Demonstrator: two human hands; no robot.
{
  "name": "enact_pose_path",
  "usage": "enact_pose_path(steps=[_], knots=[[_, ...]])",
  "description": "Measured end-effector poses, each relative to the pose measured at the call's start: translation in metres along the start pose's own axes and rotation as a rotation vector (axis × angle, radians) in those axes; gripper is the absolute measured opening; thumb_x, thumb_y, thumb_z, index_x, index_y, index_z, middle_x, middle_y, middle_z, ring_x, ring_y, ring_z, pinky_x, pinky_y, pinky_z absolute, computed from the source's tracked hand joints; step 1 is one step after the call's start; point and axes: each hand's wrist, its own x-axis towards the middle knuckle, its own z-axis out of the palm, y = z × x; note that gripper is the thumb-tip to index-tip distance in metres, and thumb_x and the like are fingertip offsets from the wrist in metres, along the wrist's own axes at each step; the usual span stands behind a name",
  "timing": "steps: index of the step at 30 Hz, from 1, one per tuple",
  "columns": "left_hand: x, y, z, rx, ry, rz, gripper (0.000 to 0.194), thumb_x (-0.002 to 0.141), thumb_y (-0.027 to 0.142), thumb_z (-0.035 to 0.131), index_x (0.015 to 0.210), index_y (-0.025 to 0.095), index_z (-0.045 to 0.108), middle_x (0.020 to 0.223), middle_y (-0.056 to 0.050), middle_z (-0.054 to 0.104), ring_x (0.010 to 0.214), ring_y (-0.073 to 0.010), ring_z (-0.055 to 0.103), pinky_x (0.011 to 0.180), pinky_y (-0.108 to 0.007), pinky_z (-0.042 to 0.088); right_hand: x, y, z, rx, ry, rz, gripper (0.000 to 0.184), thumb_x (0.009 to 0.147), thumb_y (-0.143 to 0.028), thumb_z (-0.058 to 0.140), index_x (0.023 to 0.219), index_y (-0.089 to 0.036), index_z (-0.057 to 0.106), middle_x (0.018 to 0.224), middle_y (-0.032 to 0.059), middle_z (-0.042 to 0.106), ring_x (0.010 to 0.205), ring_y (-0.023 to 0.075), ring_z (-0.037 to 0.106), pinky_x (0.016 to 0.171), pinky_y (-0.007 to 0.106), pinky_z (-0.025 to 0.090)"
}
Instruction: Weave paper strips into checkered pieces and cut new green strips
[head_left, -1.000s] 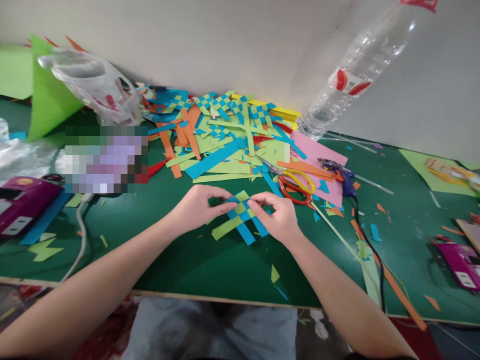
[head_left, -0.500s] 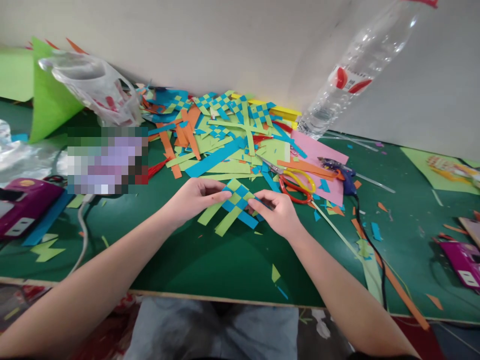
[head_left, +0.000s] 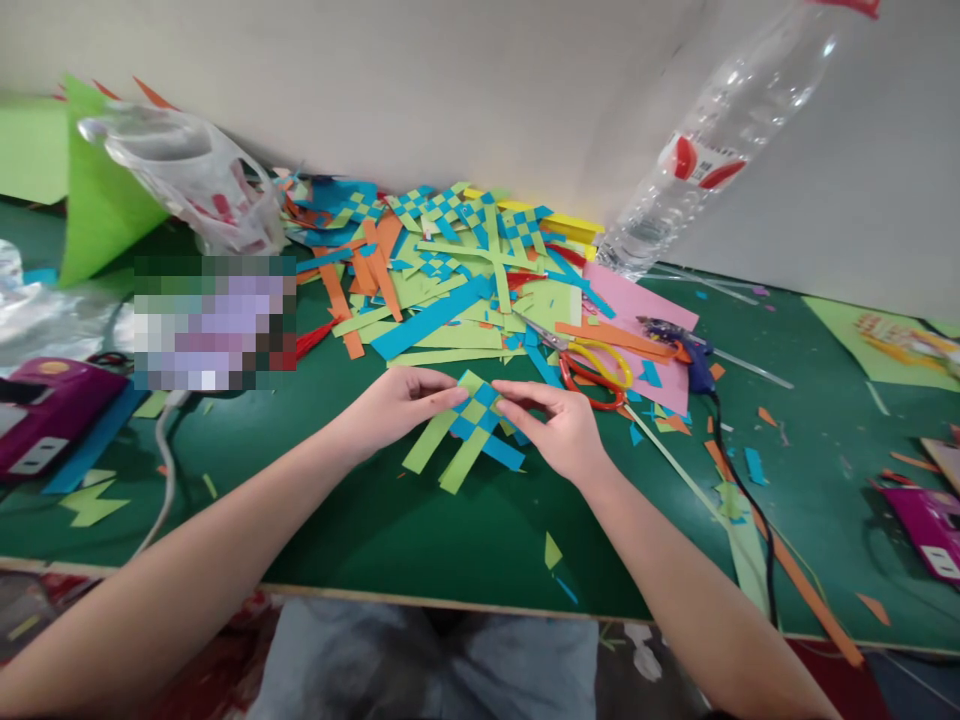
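A small woven paper piece (head_left: 478,412), checkered in light green and blue, is held up over the green table between my two hands. Loose green and blue strip ends stick out from its lower side. My left hand (head_left: 409,402) pinches its left edge between thumb and fingers. On the opposite edge, my right hand (head_left: 551,415) grips it the same way, thumb in front. The fingertips behind the paper are partly hidden. Beyond the hands lies a heap of paper strips (head_left: 442,315) in green, blue and orange, with several similar woven pieces (head_left: 450,210) at the back.
Scissors (head_left: 592,365) with red and yellow handles lie right of the heap, by a blue glue gun (head_left: 694,365) and pink paper (head_left: 637,300). A tall plastic bottle (head_left: 712,150) leans at the wall. Left are a plastic cup in a bag (head_left: 202,190) and a purple power strip (head_left: 56,415).
Both hands have brought the woven paper slightly lower and nearer to me. It is turned a little, and the right fingers now lie straighter along its upper edge.
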Motion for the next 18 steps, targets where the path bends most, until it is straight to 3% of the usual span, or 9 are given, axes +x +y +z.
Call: enact_pose_path(steps=[5,18], knots=[[-0.001,0.0013,0.0008,0.006,-0.006,0.006,0.044,0.085,0.051,0.059,0.058,0.017,0.052,0.058,0.005,0.028,0.053,-0.0086,0.022,0.048,-0.025,0.017,0.0005,-0.0014,-0.0019,-0.025,-0.043,-0.01,0.021,0.084,-0.031,0.068,0.105,-0.03,0.076,0.094,-0.0011,0.076,0.079,0.0151,0.07,0.077,0.032,0.057],[0.0006,-0.0029,0.0041,0.023,-0.029,-0.042,0.046,0.084,0.054,0.059,0.056,0.017,0.049,0.058,0.005,0.023,0.052,-0.0088,0.018,0.048,-0.026,0.013,0.0011,-0.0006,-0.0024,-0.077,-0.025,-0.01,0.021,0.083,-0.033,0.07,0.102,-0.029,0.076,0.098,-0.0006,0.077,0.086,0.0173,0.072,0.079,0.032,0.059]])
